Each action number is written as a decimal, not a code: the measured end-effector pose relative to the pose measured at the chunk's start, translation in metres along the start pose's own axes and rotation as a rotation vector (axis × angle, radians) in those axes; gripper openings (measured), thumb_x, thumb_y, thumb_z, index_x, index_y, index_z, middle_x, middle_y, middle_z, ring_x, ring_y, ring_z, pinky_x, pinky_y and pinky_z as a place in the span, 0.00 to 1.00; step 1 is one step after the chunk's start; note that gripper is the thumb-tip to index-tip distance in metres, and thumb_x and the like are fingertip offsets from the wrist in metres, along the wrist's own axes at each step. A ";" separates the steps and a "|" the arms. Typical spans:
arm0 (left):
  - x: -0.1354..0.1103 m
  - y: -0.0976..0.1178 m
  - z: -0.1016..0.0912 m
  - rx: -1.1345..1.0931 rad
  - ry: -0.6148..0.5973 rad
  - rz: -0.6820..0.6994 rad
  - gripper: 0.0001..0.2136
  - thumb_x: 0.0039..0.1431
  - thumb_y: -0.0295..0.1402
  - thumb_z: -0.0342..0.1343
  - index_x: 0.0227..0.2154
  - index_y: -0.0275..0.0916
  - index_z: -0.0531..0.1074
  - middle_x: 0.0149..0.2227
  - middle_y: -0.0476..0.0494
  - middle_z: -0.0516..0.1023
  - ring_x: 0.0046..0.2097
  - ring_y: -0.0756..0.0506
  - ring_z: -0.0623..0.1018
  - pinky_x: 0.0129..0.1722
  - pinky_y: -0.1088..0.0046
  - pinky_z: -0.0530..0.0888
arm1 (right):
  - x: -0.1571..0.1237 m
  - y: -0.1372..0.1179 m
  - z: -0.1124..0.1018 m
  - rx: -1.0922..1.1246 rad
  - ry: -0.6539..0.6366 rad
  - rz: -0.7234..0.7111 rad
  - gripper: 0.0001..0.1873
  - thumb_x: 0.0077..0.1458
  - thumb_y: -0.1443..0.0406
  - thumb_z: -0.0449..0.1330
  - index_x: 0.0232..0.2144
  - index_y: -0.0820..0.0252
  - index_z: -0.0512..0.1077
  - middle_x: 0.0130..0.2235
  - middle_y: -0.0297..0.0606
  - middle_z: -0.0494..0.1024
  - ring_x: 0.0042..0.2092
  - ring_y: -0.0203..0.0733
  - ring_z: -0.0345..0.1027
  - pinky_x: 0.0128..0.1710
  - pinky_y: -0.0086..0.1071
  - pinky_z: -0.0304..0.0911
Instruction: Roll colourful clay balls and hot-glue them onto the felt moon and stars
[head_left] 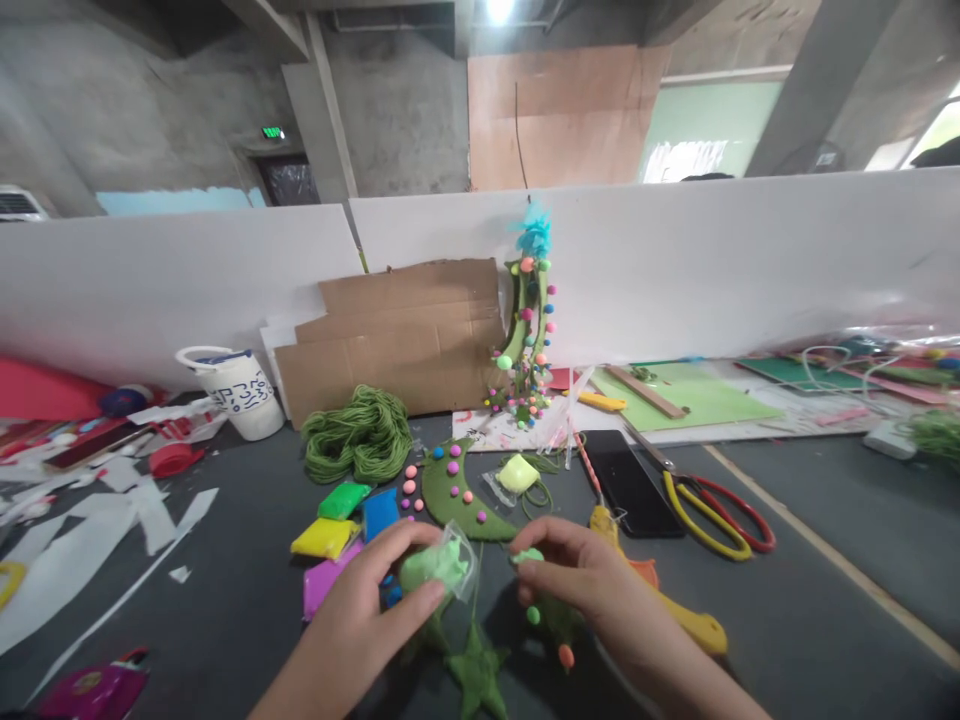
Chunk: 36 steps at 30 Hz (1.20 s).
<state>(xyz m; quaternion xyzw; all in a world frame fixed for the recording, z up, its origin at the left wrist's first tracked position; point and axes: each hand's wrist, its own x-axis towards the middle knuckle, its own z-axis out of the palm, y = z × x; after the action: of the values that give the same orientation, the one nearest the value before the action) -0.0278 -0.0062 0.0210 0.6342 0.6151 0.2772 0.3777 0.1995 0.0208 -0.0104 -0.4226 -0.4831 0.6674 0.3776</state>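
While the left hand point(360, 610) is gripping the clay bag point(439, 565) steady, the right hand point(592, 580) is pinching a green bit point(527, 555) beside it.

Both bare forearms entering from the bottom edge, converging toward the middle. Noted left hand point(367, 600) knuckles up, fingers curled in a loose grip, thumb stretched rightward. Noted right hand point(585, 580) palm down, thumb and forefinger pinched at the tips, other fingers bent. Fingertips near, not touching.
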 end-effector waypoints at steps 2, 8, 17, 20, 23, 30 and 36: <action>-0.003 0.008 -0.004 0.054 -0.038 0.043 0.11 0.54 0.37 0.55 0.41 0.46 0.72 0.46 0.48 0.75 0.49 0.42 0.72 0.50 0.70 0.65 | 0.000 0.001 0.001 -0.044 0.010 -0.004 0.13 0.48 0.56 0.63 0.27 0.61 0.72 0.21 0.29 0.71 0.23 0.33 0.64 0.25 0.26 0.56; -0.010 0.008 -0.017 0.175 0.002 0.091 0.11 0.50 0.34 0.56 0.39 0.45 0.73 0.43 0.46 0.75 0.47 0.42 0.72 0.48 0.67 0.67 | 0.001 -0.003 0.003 -0.118 0.088 -0.062 0.12 0.46 0.58 0.64 0.26 0.62 0.75 0.19 0.27 0.65 0.23 0.33 0.59 0.25 0.26 0.52; -0.005 -0.030 -0.056 0.287 0.190 0.082 0.12 0.56 0.42 0.50 0.38 0.42 0.71 0.43 0.44 0.71 0.48 0.42 0.71 0.49 0.67 0.65 | -0.001 -0.005 0.004 -0.066 0.065 -0.073 0.15 0.44 0.59 0.63 0.35 0.59 0.74 0.23 0.29 0.69 0.28 0.37 0.64 0.32 0.30 0.57; -0.009 -0.029 -0.051 0.401 0.063 0.069 0.08 0.53 0.36 0.53 0.34 0.42 0.72 0.40 0.45 0.70 0.45 0.42 0.72 0.47 0.67 0.66 | -0.001 -0.005 0.004 -0.065 0.058 -0.071 0.12 0.43 0.61 0.62 0.33 0.58 0.73 0.23 0.29 0.70 0.28 0.37 0.64 0.31 0.29 0.57; -0.013 -0.032 -0.040 0.459 -0.076 0.038 0.05 0.48 0.30 0.53 0.30 0.42 0.71 0.38 0.46 0.71 0.44 0.42 0.71 0.46 0.66 0.66 | 0.000 -0.004 0.004 -0.074 0.046 -0.069 0.10 0.43 0.61 0.62 0.31 0.58 0.72 0.23 0.29 0.70 0.28 0.36 0.65 0.31 0.29 0.57; -0.009 -0.036 -0.034 0.481 -0.023 0.058 0.15 0.45 0.22 0.48 0.35 0.42 0.72 0.43 0.43 0.71 0.50 0.41 0.69 0.50 0.64 0.63 | 0.006 0.009 0.003 -0.135 0.017 -0.108 0.08 0.43 0.65 0.61 0.31 0.58 0.74 0.22 0.28 0.67 0.27 0.36 0.64 0.29 0.28 0.57; -0.003 0.018 0.002 -0.038 -0.040 -0.019 0.09 0.55 0.36 0.51 0.38 0.41 0.68 0.33 0.49 0.72 0.36 0.46 0.73 0.37 0.70 0.68 | -0.003 0.005 0.014 -0.183 -0.027 -0.230 0.09 0.49 0.67 0.61 0.35 0.57 0.77 0.37 0.35 0.73 0.38 0.41 0.68 0.39 0.32 0.62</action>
<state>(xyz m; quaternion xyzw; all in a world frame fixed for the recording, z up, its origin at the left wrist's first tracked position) -0.0161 -0.0090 0.0346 0.6265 0.6081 0.2725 0.4042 0.1876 0.0123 -0.0122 -0.3880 -0.5922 0.5787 0.4047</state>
